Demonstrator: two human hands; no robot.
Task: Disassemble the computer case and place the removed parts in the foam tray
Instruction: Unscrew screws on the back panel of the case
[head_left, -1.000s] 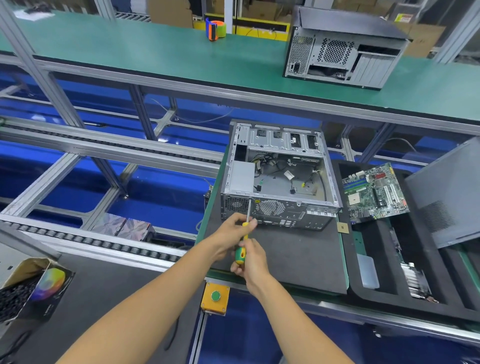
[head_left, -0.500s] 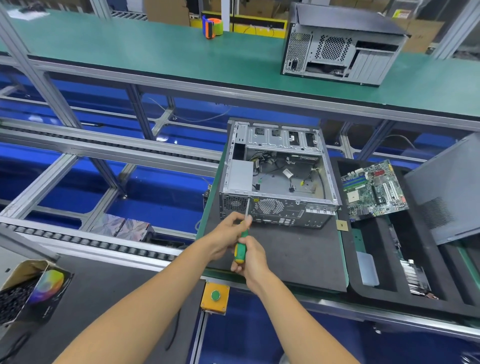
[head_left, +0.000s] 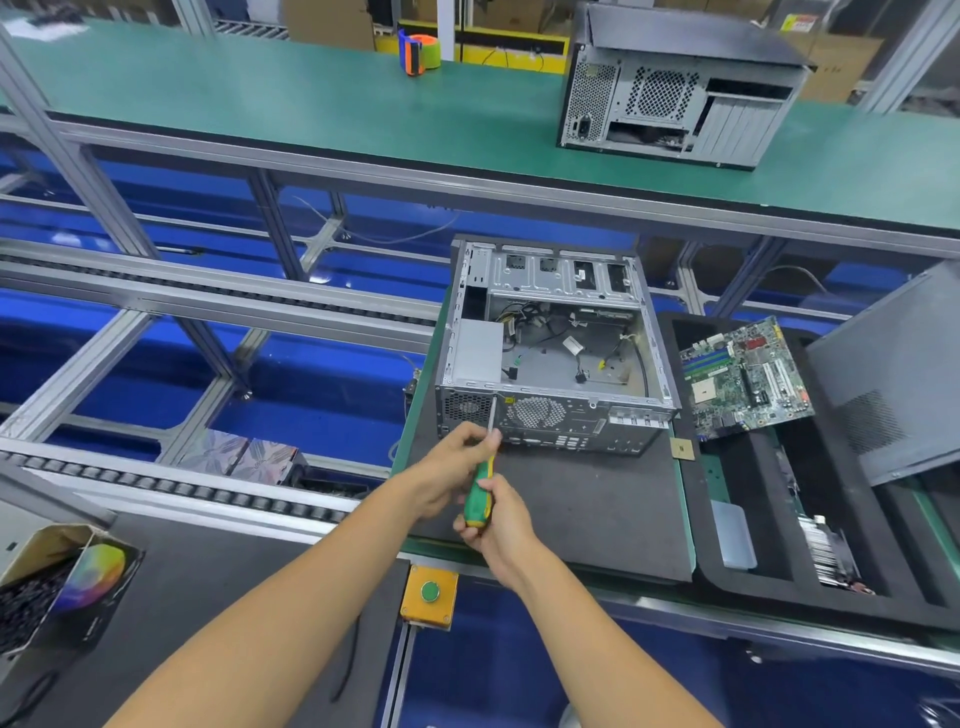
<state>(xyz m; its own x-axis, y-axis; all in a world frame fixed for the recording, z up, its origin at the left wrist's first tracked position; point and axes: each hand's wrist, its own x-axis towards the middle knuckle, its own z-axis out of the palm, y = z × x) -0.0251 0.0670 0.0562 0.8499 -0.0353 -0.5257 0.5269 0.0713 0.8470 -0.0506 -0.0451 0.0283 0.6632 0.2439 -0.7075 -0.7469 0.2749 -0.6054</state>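
While the right hand (head_left: 496, 525) curls around the green and yellow handle of a screwdriver (head_left: 479, 491), the left hand (head_left: 452, 467) pinches the metal shaft just above it, so both hands are clamped on the one tool and nearly touch each other. The screwdriver's long axis runs away from the person and slightly to the right, handle nearest the body, tip pointing up into the rear panel of the computer case (head_left: 556, 364), between the small mesh grille on the left and the round fan grille. Whether the tip sits in a screw head cannot be made out.

The computer case lies just beyond the hands on a dark foam mat (head_left: 582, 509) that covers the surface, open side facing up and rear panel turned toward the person. Its long axis runs away from the hands, with the drive bays at the far end. Loose cables and a silver power supply box show inside, the box on the left side.

To the right of the hands is the black foam tray (head_left: 727, 587). A green motherboard (head_left: 743, 379) lies tilted across its far compartment, a pale flat part and a finned metal part rest in nearer compartments, and a dark grey side panel (head_left: 893, 374) leans over the tray's right side. Just below the hands, a yellow box with a green button (head_left: 430, 592) hangs on the surface edge.
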